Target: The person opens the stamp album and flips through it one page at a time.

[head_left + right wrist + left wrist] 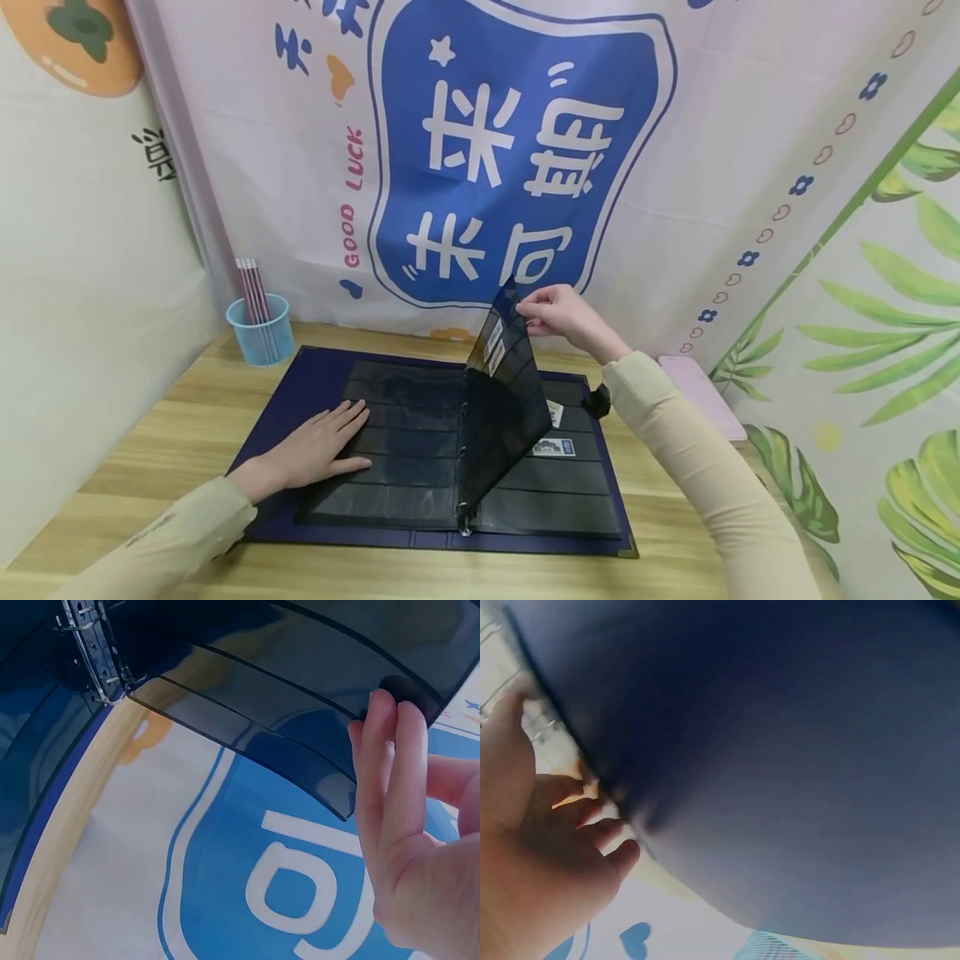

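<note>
One wooden table [337, 575] under album [412, 450], printed cloth [480, 158] behind

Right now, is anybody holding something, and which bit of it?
Yes: the right hand pinches a raised dark album page by its outer edge, near the top corner. The left hand only rests on the open album.

There on the pale wooden table [127, 467] lies the dark-blue rectangular ring album [288, 396], a round light-blue plastic cup [264, 340] of slender maroon pencils [255, 293] by its far left corner, a printed white cloth [720, 167] hanging behind, a flat pink board [705, 398] to its right.
</note>
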`<state>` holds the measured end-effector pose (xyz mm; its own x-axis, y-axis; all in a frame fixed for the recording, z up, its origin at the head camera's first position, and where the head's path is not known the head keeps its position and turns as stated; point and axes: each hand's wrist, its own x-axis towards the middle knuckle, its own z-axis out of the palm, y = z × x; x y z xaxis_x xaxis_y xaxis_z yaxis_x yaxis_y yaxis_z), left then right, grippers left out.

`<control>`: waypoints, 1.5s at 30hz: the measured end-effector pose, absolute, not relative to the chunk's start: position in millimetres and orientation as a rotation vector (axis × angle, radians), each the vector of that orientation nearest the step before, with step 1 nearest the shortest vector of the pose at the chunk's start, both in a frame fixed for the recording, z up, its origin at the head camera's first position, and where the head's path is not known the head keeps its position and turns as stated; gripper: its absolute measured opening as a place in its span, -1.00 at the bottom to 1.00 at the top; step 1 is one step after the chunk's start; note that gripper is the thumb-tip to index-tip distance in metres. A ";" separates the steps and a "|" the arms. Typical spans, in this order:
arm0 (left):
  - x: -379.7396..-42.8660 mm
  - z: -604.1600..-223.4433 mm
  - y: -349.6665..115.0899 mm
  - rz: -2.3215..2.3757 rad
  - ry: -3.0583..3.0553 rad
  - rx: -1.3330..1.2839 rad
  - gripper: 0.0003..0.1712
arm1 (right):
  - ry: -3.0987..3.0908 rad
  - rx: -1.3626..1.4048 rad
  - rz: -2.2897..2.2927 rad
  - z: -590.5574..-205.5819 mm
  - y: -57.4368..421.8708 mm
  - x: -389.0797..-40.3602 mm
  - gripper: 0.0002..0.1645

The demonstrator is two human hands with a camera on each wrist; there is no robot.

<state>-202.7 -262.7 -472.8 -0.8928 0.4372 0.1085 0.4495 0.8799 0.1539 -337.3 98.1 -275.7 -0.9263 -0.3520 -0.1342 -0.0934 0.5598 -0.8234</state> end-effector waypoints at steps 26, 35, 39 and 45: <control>-223.3 -303.0 -106.3 -0.842 -2.719 -0.669 -0.60 | 2.483 -0.413 -1.319 -276.1 54.5 -328.5 -0.67; -214.9 -298.3 -118.6 -0.907 -2.717 -0.632 -0.78 | 2.467 -0.536 -1.308 -284.5 60.2 -323.6 -0.57; -211.0 -299.5 -136.4 -0.889 -2.716 -0.582 -0.80 | 2.493 -0.592 -1.295 -292.4 71.7 -322.9 -0.58; -200.5 -310.4 -174.1 -0.855 -2.771 -0.436 -0.81 | 2.600 -0.632 -1.195 -319.0 99.1 -327.1 -0.56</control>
<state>-200.5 -174.1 -310.4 -0.9344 0.2176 0.2821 0.3387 0.7878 0.5144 -327.1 99.1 -319.0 -0.8859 -0.4637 -0.0119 -0.2929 0.5792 -0.7608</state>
